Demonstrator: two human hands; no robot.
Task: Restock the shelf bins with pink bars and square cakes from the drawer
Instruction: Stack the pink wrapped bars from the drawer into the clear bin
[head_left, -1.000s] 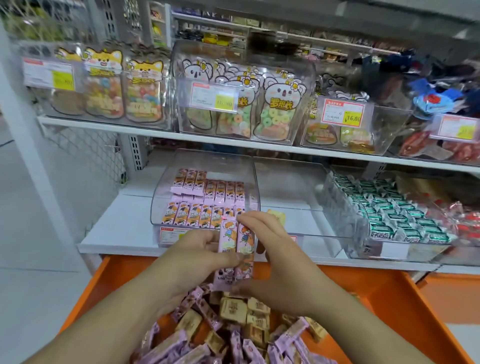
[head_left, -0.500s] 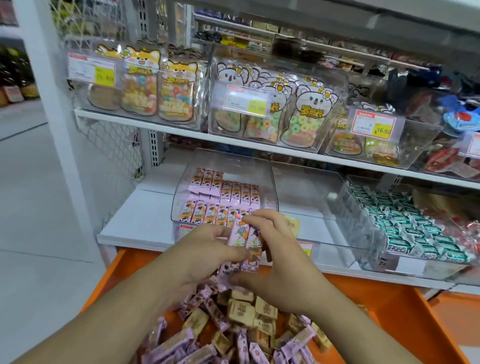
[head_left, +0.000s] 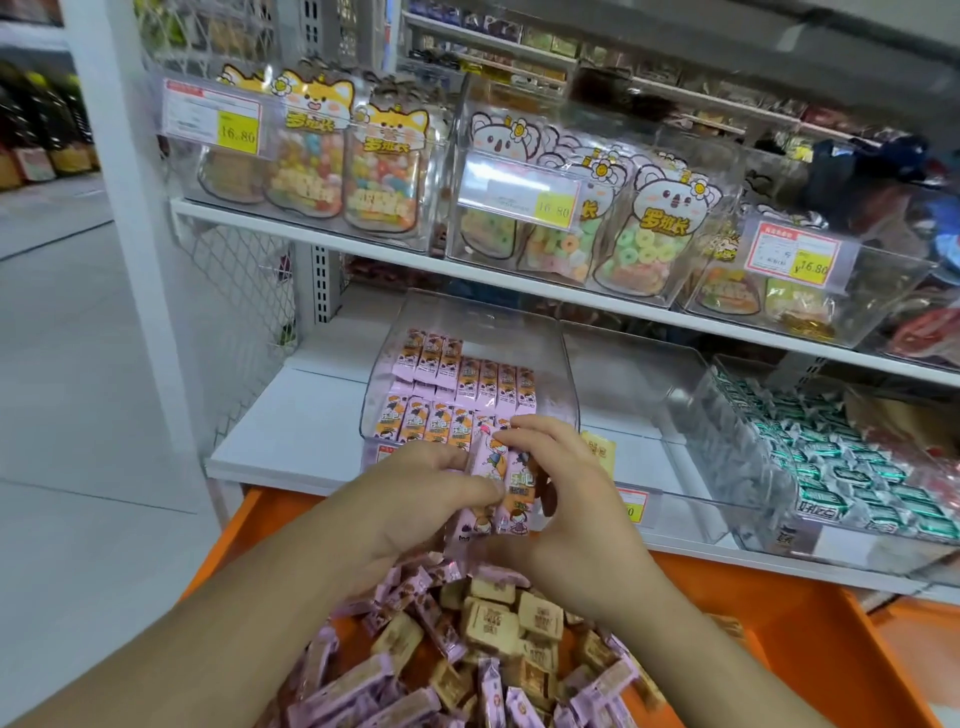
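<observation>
Pinched between left hand and right hand: a small bundle of pink bars, upright, count hard to tell behind the fingers. Held just near of the clear bin already part-filled with rows of the same bars. Below, open orange drawer heaped with bars and square cakes. Squaring-up step, probably; next, lifting over the bin's front lip and setting down in the near-right gap.

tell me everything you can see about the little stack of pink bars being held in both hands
The held pink bars are a small bunch of slim, glossy wrapped packets, pink with an orange panel and cartoon figures. They stand roughly upright, side by side, above the orange drawer and in front of the clear bin. The left hand and right hand pinch them from either side.
</observation>
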